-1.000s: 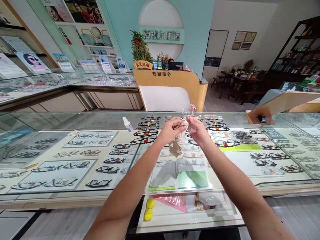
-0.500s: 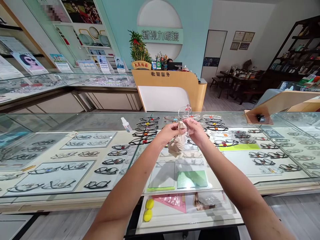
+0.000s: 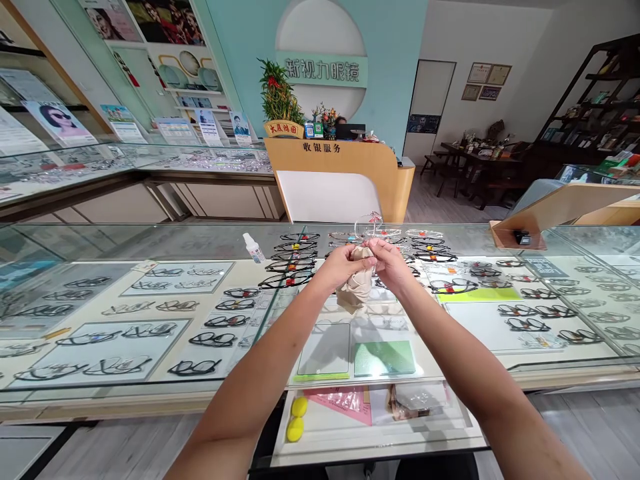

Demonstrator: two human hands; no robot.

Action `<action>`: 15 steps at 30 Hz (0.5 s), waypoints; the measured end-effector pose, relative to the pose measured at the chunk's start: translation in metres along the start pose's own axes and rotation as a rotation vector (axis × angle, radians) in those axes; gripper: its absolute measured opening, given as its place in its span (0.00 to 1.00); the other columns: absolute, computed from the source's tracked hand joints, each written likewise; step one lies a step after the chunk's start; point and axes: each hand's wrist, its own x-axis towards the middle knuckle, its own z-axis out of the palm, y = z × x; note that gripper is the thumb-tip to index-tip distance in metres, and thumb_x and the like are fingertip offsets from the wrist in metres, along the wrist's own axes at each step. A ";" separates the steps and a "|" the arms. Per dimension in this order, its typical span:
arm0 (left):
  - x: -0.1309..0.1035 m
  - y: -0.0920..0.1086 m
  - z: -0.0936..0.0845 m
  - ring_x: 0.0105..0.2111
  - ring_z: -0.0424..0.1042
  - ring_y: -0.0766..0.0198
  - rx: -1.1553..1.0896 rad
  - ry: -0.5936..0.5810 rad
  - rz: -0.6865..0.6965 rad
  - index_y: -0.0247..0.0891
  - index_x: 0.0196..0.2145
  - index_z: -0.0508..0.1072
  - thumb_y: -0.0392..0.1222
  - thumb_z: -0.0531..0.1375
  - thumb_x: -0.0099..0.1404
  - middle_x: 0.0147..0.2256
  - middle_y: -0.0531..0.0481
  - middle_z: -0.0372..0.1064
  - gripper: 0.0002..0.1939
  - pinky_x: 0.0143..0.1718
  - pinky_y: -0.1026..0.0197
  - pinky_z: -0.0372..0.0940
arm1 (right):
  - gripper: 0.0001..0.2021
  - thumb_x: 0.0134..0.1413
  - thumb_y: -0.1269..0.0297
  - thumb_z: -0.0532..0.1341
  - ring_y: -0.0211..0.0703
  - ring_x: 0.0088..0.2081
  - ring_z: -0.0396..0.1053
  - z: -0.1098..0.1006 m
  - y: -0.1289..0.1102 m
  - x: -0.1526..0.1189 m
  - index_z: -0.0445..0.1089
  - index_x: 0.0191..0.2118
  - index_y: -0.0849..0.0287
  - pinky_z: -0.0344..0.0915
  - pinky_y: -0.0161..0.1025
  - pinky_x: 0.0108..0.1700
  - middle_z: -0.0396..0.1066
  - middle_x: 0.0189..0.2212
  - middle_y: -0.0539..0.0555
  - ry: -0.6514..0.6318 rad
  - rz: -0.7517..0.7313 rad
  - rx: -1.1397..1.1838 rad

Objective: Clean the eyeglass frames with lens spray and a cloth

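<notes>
Over the glass display counter, my left hand (image 3: 341, 268) is closed on a crumpled beige cloth (image 3: 356, 293) that hangs below its fingers. Close against it, my right hand (image 3: 393, 263) pinches a pair of clear-lensed eyeglasses (image 3: 367, 225), whose thin rim rises above the fingertips. The cloth meets the glasses between the two hands; the fingers hide the exact contact. Rows of dark-framed glasses (image 3: 291, 267) lie on the counter to the left of the hands, with more dark frames (image 3: 434, 248) to the right.
A white spray bottle (image 3: 253, 248) stands on the glass at left. Under the top lie many frames and a green card (image 3: 385, 359). An open drawer (image 3: 390, 453) with yellow round cases (image 3: 296, 429) sits in front. A wooden stand (image 3: 520, 235) is at right; a person sits behind the cash desk (image 3: 340, 157).
My hands stay together at nearly the same spot. The cloth has shifted slightly in my left fingers, and the glasses have tilted a little to the left.
</notes>
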 end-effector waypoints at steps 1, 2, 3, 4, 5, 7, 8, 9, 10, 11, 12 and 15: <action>-0.001 0.001 0.001 0.28 0.63 0.67 -0.002 -0.002 -0.005 0.36 0.33 0.75 0.54 0.87 0.36 0.27 0.57 0.67 0.35 0.30 0.63 0.55 | 0.23 0.41 0.45 0.86 0.39 0.32 0.70 0.001 0.000 -0.001 0.82 0.34 0.55 0.68 0.36 0.35 0.79 0.32 0.49 0.000 0.012 0.002; -0.001 0.001 0.002 0.27 0.63 0.67 -0.002 0.000 -0.004 0.36 0.33 0.74 0.55 0.86 0.37 0.27 0.57 0.67 0.35 0.30 0.63 0.55 | 0.23 0.42 0.46 0.86 0.38 0.32 0.69 0.002 -0.001 -0.002 0.81 0.34 0.55 0.68 0.36 0.34 0.78 0.31 0.49 -0.002 0.024 0.007; -0.002 0.002 0.003 0.27 0.62 0.68 0.002 0.007 -0.001 0.36 0.33 0.74 0.57 0.86 0.37 0.26 0.57 0.66 0.35 0.30 0.63 0.55 | 0.22 0.42 0.46 0.86 0.38 0.32 0.68 0.003 -0.001 -0.002 0.81 0.34 0.55 0.67 0.36 0.34 0.78 0.31 0.48 -0.004 0.032 0.018; -0.003 0.002 0.004 0.27 0.62 0.68 0.007 0.021 0.004 0.36 0.33 0.74 0.58 0.86 0.37 0.26 0.58 0.66 0.36 0.30 0.63 0.54 | 0.22 0.42 0.47 0.86 0.37 0.31 0.68 0.003 -0.001 -0.003 0.80 0.33 0.55 0.66 0.35 0.34 0.77 0.30 0.48 -0.008 0.039 0.032; -0.003 0.002 0.005 0.27 0.62 0.68 0.015 0.038 0.006 0.36 0.33 0.74 0.59 0.86 0.37 0.26 0.57 0.66 0.36 0.30 0.62 0.55 | 0.23 0.41 0.47 0.86 0.36 0.29 0.66 0.004 -0.001 -0.003 0.80 0.33 0.55 0.65 0.35 0.32 0.75 0.29 0.47 -0.012 0.043 0.045; -0.003 0.002 0.006 0.28 0.63 0.67 0.032 0.071 0.004 0.36 0.34 0.75 0.60 0.86 0.36 0.27 0.56 0.69 0.37 0.30 0.62 0.56 | 0.23 0.41 0.47 0.86 0.33 0.26 0.61 0.004 0.000 -0.004 0.79 0.32 0.55 0.61 0.34 0.29 0.71 0.25 0.45 -0.018 0.059 0.059; -0.002 0.001 0.006 0.28 0.64 0.66 0.041 0.079 0.002 0.36 0.34 0.75 0.59 0.86 0.35 0.28 0.55 0.70 0.38 0.31 0.62 0.57 | 0.23 0.40 0.47 0.86 0.32 0.24 0.59 0.004 0.000 -0.003 0.79 0.32 0.55 0.59 0.33 0.27 0.70 0.24 0.44 -0.016 0.067 0.063; -0.002 0.001 0.005 0.29 0.66 0.66 0.051 0.076 -0.002 0.36 0.35 0.76 0.58 0.86 0.34 0.29 0.55 0.72 0.38 0.31 0.62 0.58 | 0.23 0.40 0.47 0.86 0.32 0.24 0.59 0.003 0.001 -0.003 0.79 0.31 0.55 0.58 0.33 0.27 0.70 0.24 0.44 -0.013 0.073 0.067; -0.002 0.001 0.004 0.30 0.67 0.65 0.063 0.061 -0.008 0.36 0.36 0.76 0.57 0.87 0.35 0.30 0.54 0.73 0.38 0.32 0.62 0.58 | 0.23 0.40 0.47 0.86 0.33 0.24 0.61 0.003 0.001 -0.003 0.79 0.32 0.55 0.60 0.33 0.27 0.72 0.25 0.45 -0.011 0.078 0.070; -0.002 0.001 0.003 0.30 0.67 0.65 0.076 0.038 -0.017 0.36 0.36 0.77 0.55 0.87 0.35 0.30 0.54 0.73 0.37 0.32 0.62 0.59 | 0.23 0.41 0.47 0.86 0.34 0.26 0.64 0.002 0.002 -0.002 0.79 0.32 0.55 0.62 0.34 0.29 0.75 0.27 0.46 -0.012 0.081 0.071; -0.002 0.001 0.001 0.29 0.66 0.65 0.090 0.006 -0.029 0.36 0.36 0.77 0.54 0.87 0.36 0.29 0.55 0.73 0.35 0.31 0.62 0.58 | 0.22 0.42 0.47 0.86 0.36 0.28 0.67 0.000 0.001 -0.002 0.80 0.33 0.55 0.65 0.35 0.30 0.77 0.29 0.48 -0.016 0.083 0.068; -0.004 0.004 -0.001 0.26 0.61 0.68 0.107 -0.095 -0.057 0.37 0.32 0.76 0.52 0.86 0.39 0.24 0.59 0.65 0.31 0.30 0.63 0.55 | 0.20 0.46 0.50 0.85 0.40 0.32 0.73 -0.004 0.000 0.000 0.80 0.35 0.55 0.70 0.37 0.35 0.81 0.34 0.50 -0.020 0.081 0.065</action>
